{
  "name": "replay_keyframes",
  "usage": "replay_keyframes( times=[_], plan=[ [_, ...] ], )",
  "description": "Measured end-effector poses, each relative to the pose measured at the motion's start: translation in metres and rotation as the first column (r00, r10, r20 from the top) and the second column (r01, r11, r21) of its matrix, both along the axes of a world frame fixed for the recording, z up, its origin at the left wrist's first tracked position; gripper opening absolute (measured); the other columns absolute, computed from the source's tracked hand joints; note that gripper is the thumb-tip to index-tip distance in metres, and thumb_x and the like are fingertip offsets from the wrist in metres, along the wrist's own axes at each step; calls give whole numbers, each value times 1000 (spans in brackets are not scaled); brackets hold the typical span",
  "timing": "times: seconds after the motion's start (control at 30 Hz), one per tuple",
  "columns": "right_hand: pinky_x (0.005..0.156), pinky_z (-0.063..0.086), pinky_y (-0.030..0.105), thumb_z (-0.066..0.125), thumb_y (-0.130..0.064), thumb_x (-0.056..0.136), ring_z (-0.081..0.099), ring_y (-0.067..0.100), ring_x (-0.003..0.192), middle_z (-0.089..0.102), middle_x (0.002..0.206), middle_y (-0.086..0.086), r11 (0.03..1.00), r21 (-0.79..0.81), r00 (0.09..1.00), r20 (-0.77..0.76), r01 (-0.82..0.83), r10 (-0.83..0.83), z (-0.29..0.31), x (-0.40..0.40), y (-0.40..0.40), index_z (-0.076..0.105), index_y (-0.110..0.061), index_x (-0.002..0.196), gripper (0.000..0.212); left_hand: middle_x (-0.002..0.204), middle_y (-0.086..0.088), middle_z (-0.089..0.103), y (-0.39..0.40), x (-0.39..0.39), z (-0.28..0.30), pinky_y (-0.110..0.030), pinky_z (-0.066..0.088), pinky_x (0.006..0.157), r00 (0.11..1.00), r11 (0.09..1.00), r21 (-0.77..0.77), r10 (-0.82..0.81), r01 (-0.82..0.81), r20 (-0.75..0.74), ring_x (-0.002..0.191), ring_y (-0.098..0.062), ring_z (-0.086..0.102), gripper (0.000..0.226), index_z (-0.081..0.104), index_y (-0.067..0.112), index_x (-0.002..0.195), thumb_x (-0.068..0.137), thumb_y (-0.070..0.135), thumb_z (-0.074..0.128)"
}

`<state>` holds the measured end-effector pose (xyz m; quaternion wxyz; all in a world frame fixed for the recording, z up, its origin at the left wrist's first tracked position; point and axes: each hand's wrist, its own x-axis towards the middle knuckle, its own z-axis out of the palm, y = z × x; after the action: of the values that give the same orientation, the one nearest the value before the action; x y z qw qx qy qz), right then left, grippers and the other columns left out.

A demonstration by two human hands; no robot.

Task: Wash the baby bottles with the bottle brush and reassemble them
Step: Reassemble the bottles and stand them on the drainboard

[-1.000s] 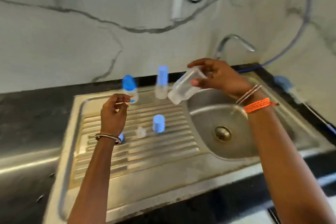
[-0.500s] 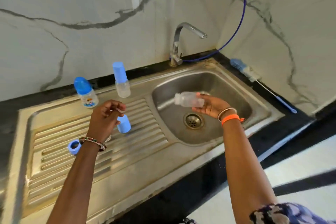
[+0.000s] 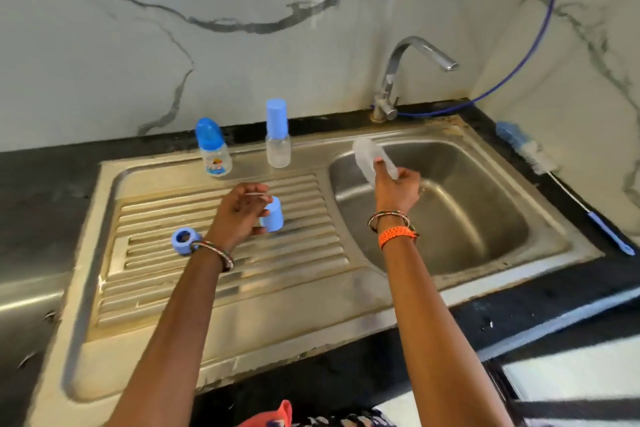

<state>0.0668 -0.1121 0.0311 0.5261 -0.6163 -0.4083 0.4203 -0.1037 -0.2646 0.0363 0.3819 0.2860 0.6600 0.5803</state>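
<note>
My right hand (image 3: 394, 192) grips a clear, uncapped bottle body (image 3: 369, 158) and holds it tilted over the left side of the sink basin (image 3: 485, 218). My left hand (image 3: 239, 215) hovers over the ribbed drainboard (image 3: 284, 274) with loosely curled fingers and nothing clearly in it. A blue cap (image 3: 273, 220) stands just right of that hand. Near my left wrist lies a blue screw ring (image 3: 183, 240). Two capped bottles (image 3: 213, 149) (image 3: 277, 135) stand at the back of the drainboard. The bottle brush (image 3: 523, 147) lies on the counter to the right.
The tap (image 3: 408, 69) stands behind the basin with its spout pointing right, and no water runs. A blue hose (image 3: 533, 45) curves up the marble wall behind it. Black counter (image 3: 41, 191) surrounds the steel sink. The brush's thin handle (image 3: 606, 230) runs along the right edge.
My right hand carried the clear bottle from above the drainboard edge down over the basin, then raised and tilted it. My left hand's pinched fingers loosened. The camera swung right.
</note>
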Motion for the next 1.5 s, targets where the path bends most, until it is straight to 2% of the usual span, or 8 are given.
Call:
replay_keyframes(
  times=[0.1,0.37,0.47,0.73,0.87,1.17,1.33,1.5],
  plan=[
    [69,48,29,77,-21,75,54,16,76,55,83,1,948,183,907,-289,-262,307,16,-47,-42,48,-16,84,30,106,-2,62,-7,0,7,-28,53,67,992,1000,4,18,-19,122,93,-12,58,5,55,25,98,95,28,53],
    [78,51,28,67,-11,84,61,11,81,67,90,3,414,110,422,66,-904,904,-3,-118,-125,61,-12,93,11,83,2,71,-72,-51,4,-30,55,68,956,950,142,261,-279,135,78,-11,67,14,64,16,95,82,19,69],
    [87,47,22,57,4,80,62,13,93,69,100,2,345,63,341,388,-937,856,-7,-138,-121,69,-9,97,24,85,6,69,-107,-79,-13,-32,53,75,911,909,79,412,-410,-9,80,-8,65,22,64,21,94,76,21,77],
    [94,45,35,61,-19,84,51,28,117,60,126,6,-22,-325,-294,825,-946,483,-32,-208,-129,58,-22,126,42,100,2,64,-143,-96,-36,-22,50,75,829,878,-37,435,-477,-351,87,-10,60,60,60,21,106,56,42,85],
    [85,46,34,57,-12,86,57,32,107,64,113,12,-45,-308,-293,837,-950,462,-40,-216,-130,67,-14,108,24,96,7,60,-151,-88,-45,-4,42,63,844,905,-51,372,-422,-386,81,0,54,53,55,17,113,69,8,82],
    [84,47,33,62,-10,84,59,29,104,65,112,12,-47,-271,-258,829,-961,497,-45,-212,-129,67,-11,108,24,112,8,55,-159,-73,-62,-25,48,82,852,898,-90,372,-431,-367,104,-17,52,68,44,30,125,71,10,81],
    [86,49,35,60,-15,85,60,29,103,63,114,11,78,-183,-103,802,-980,588,-13,-201,-125,64,-11,112,27,153,-11,21,-170,-76,-45,-47,25,113,871,880,-226,318,-418,-375,140,-29,25,142,-7,26,149,42,64,78],
    [69,52,30,66,-15,85,58,18,79,56,95,4,121,-182,35,417,-976,908,76,-150,-93,47,-16,128,47,152,-11,19,-139,-55,22,-45,19,110,613,764,109,585,-636,-531,138,-27,25,111,8,17,148,64,70,58]
  ],
)
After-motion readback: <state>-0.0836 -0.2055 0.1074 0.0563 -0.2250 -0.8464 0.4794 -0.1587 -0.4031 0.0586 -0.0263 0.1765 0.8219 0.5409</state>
